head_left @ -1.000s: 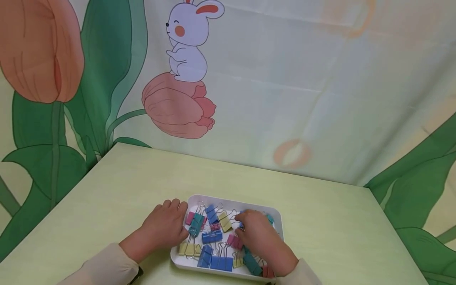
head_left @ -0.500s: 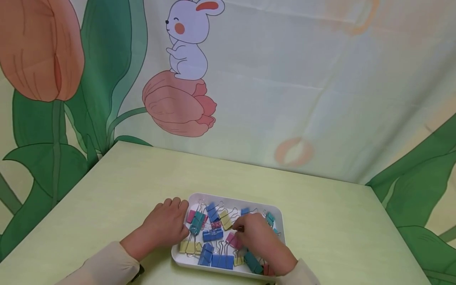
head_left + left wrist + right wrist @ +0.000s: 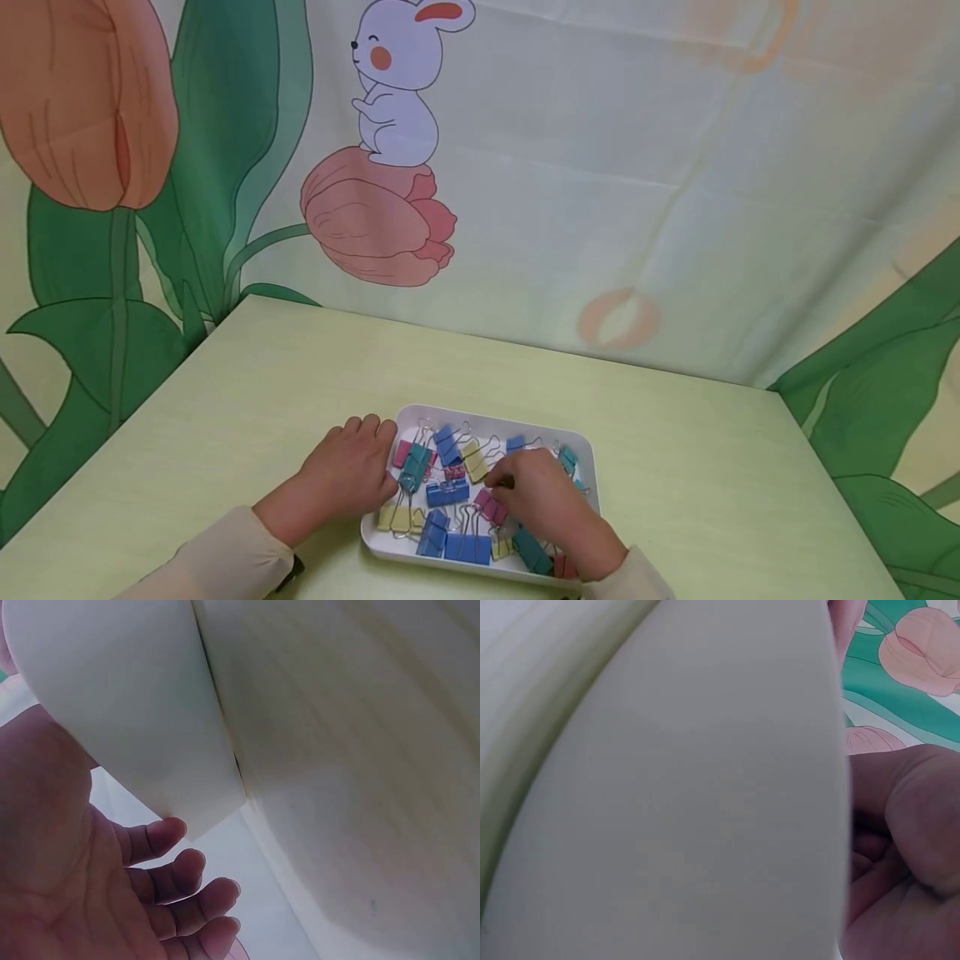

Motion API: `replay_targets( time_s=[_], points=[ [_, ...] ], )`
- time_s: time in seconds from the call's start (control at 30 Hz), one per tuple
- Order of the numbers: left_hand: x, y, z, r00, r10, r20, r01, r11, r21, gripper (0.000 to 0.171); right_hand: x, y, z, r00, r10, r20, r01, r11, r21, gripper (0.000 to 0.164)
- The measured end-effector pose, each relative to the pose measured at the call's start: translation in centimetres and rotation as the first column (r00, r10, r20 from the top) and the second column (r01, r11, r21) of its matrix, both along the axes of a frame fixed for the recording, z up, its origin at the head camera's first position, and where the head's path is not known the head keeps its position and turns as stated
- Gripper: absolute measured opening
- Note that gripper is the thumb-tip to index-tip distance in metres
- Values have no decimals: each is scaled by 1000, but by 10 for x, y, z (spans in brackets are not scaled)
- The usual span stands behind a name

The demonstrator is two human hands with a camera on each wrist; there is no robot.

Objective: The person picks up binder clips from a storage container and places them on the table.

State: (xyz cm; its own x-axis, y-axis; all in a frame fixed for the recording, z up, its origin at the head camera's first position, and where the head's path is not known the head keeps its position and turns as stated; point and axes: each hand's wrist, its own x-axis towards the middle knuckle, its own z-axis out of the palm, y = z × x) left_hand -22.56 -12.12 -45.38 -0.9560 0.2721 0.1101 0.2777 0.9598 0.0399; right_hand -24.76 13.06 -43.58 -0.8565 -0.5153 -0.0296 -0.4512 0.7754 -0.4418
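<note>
compared w/ 1 sec ago, right grip [image 3: 543, 496] is a touch closer to the person, so the blue clip [image 3: 516, 443] by the tray's far wall shows more fully. its fingers are curled down at the pink clip [image 3: 490, 507], approx mid-tray; can't tell if they pinch it or only touch, b/c the back of the hand blocks the view & the right wrist cam gets mostly tray wall. left grip [image 3: 352, 467] holds the white tray [image 3: 498, 427] at its left side, thumb over the rim, fingers half-bent outside, prob. to stop it sliding on the desk [image 3: 675, 458]. clips lie mixed, wire handles crossing, so snags seem poss., e.g. near the yellow clip [image 3: 474, 462]. dark teal clip [image 3: 531, 552] + red clip [image 3: 564, 567] sit close to the right forearm. printed backdrop [image 3: 540, 167] hangs behind.
</note>
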Motion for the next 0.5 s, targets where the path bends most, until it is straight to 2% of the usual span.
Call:
replay_targets(
  time_s=[0.23, 0.4, 0.5],
  points=[
    [0, -2, -2, 1000, -1, -7, 1, 1000, 10, 30, 0, 0, 12, 998, 55, -15, -56, 998, -31, 9],
    [0, -2, -1, 1000, 0, -1, 0, 1000, 16, 30, -4, 4, 34, 997, 73, -35, -75, 995, -60, 10],
    [0, -1, 0, 1000, 0, 4, 0, 1000, 19, 31, -10, 8, 47, 997, 46, -59, -50, 996, -71, 11]
  ],
)
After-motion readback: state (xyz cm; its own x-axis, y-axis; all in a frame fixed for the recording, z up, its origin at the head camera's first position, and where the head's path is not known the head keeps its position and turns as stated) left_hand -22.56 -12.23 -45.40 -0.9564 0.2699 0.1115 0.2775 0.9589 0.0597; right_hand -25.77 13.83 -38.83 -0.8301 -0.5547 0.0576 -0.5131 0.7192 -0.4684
